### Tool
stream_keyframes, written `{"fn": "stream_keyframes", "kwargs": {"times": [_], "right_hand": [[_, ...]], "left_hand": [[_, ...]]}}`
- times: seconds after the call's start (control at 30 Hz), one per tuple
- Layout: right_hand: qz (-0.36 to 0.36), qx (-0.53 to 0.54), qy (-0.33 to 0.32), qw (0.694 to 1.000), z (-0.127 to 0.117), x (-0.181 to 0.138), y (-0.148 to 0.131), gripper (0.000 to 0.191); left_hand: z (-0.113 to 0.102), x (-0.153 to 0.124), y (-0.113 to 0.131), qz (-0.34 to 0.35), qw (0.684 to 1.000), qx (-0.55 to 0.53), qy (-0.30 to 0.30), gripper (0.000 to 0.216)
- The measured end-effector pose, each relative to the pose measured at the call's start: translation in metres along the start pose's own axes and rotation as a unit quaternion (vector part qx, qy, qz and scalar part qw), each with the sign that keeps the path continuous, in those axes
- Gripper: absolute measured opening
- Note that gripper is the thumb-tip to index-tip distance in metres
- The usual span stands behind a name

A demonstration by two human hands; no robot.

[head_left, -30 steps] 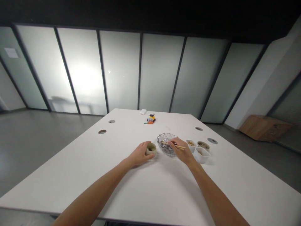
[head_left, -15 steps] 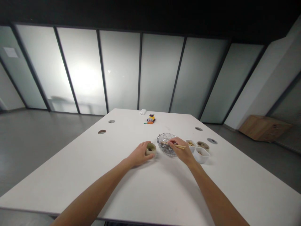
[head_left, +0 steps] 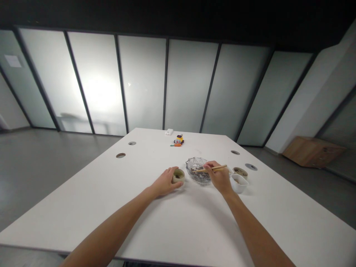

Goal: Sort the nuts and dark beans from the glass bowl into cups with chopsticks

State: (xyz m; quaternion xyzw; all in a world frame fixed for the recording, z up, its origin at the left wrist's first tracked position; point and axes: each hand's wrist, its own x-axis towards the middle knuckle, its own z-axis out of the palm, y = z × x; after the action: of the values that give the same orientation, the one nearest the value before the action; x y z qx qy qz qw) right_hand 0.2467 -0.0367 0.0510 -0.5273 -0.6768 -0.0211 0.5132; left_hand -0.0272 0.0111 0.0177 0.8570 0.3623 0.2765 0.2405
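My left hand (head_left: 166, 181) is wrapped round a small greenish cup (head_left: 178, 180) standing on the white table. A little dark matter shows at the bottom of the cup. In my right hand (head_left: 218, 177) is a pair of wooden chopsticks (head_left: 222, 167). Their tips reach into a clear glass bowl (head_left: 191, 164) with a scalloped rim. Small dark pieces (head_left: 202, 173), too small to name, lie in that bowl. Whether the tips pinch a piece cannot be made out.
Right of my right hand stand a white bowl (head_left: 239, 187), a second white bowl partly hidden, and a brownish bowl (head_left: 240, 173) with contents. Farther back are a yellow toy vehicle (head_left: 180, 138), an orange carrot-shaped thing (head_left: 177, 145) and a white box (head_left: 169, 132). Round holes pierce the tabletop.
My right hand has shifted slightly right, and the chopsticks now slant up to the right with more of their length showing over the glass bowl. My left hand and the cup have stayed put.
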Motion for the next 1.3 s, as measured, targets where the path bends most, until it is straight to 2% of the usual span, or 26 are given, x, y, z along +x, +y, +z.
{"fn": "stream_keyframes", "kwargs": {"times": [0.1, 0.53, 0.83, 1.3], "right_hand": [[-0.003, -0.02, 0.022, 1.0, 0.0002, 0.0003, 0.0017, 0.052], [-0.017, -0.017, 0.018, 1.0, -0.0001, 0.0006, -0.0032, 0.045], [-0.031, -0.031, -0.026, 0.999, 0.0013, 0.0006, -0.0049, 0.043], [-0.045, -0.043, -0.046, 0.997, 0.001, 0.0005, -0.0071, 0.036]], "left_hand": [[0.0014, 0.0004, -0.002, 0.0, 1.0, -0.001, 0.002, 0.064], [0.0008, -0.0011, -0.001, 0.005, 1.0, -0.005, 0.013, 0.065], [-0.0005, -0.0025, 0.0006, 0.005, 1.0, -0.007, 0.011, 0.064], [0.0005, -0.0017, -0.0006, 0.004, 1.0, -0.008, 0.012, 0.063]]}}
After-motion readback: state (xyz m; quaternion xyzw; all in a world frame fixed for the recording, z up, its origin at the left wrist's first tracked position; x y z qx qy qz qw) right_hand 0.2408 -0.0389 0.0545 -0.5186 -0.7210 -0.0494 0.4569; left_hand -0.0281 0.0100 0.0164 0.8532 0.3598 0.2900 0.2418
